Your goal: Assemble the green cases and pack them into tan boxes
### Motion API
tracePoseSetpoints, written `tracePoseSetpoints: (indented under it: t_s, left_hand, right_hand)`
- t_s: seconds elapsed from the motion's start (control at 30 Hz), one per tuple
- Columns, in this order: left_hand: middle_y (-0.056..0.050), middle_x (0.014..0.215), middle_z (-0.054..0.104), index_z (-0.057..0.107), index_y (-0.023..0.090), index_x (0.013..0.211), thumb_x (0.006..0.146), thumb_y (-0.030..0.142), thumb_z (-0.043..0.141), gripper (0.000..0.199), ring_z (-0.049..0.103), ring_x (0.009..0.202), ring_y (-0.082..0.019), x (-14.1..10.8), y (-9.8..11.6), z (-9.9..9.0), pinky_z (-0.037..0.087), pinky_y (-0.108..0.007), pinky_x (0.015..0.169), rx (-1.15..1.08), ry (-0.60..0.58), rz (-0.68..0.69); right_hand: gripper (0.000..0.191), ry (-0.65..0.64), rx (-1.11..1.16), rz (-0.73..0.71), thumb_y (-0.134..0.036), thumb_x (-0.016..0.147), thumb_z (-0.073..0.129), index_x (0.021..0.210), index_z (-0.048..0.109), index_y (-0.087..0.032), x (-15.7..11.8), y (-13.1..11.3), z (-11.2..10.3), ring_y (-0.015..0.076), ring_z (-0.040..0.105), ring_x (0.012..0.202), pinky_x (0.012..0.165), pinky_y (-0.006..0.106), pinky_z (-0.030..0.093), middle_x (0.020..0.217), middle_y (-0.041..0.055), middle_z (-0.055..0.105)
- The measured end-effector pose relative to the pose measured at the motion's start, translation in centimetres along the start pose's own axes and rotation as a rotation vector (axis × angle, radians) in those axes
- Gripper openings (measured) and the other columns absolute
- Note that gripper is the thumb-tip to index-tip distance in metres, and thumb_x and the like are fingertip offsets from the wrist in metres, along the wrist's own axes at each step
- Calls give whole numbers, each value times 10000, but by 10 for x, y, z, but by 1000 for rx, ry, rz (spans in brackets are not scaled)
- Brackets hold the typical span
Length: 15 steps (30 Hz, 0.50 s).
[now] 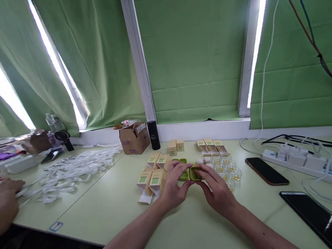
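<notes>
Both hands are together above the table, fingers closed around a small olive-green piece with square hollows (195,174). My left hand (175,185) grips its left side, and my right hand (217,189) pinches it from the right. Fingers cover part of it, so I cannot tell whether it is one piece or two. Another green piece (183,161) shows just behind my left fingers. Clear round cups with yellow centres (231,169) stand beyond my right hand, next to small pale cylinders (207,159). Left of my left hand, several tan cartons with green labels (157,181) stand with flaps open.
More tan cartons (210,144) stand farther back. A cardboard box (135,138) and black cylinder (153,135) are near the wall. White straps (74,170) lie left, near another person's hands (6,190). Phones (266,171) and a power strip (304,165) lie right.
</notes>
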<state>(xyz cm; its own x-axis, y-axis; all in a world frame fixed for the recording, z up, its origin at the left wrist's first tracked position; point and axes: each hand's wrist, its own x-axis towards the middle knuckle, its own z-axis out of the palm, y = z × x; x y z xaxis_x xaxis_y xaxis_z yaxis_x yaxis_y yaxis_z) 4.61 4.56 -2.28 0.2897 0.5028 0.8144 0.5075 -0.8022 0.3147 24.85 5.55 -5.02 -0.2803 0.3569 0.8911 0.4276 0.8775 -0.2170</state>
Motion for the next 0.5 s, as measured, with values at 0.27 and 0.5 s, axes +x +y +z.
tracePoseSetpoints:
  t_s: [0.27, 0.5]
  left_hand:
    - [-102, 975, 695, 767, 191, 956, 955, 468, 697, 286, 655, 936, -241, 1, -11, 6, 584, -380, 802, -108, 88, -261]
    - [-54, 776, 650, 712, 174, 651, 980, 619, 586, 567, 634, 724, -173, 0, -12, 8, 523, -291, 664, -154, 6, -434]
  right_hand:
    - [607, -59, 130, 99, -184, 1009, 549, 1580, 365, -273, -3, -3, -2, 333, 546, 1429, 927, 453, 655, 1573, 163, 524]
    - [501, -68, 173, 171, -153, 1000, 538, 1480, 473, -282, -5, -2, 3, 230, 726, 919, 875, 449, 644, 1448, 146, 625]
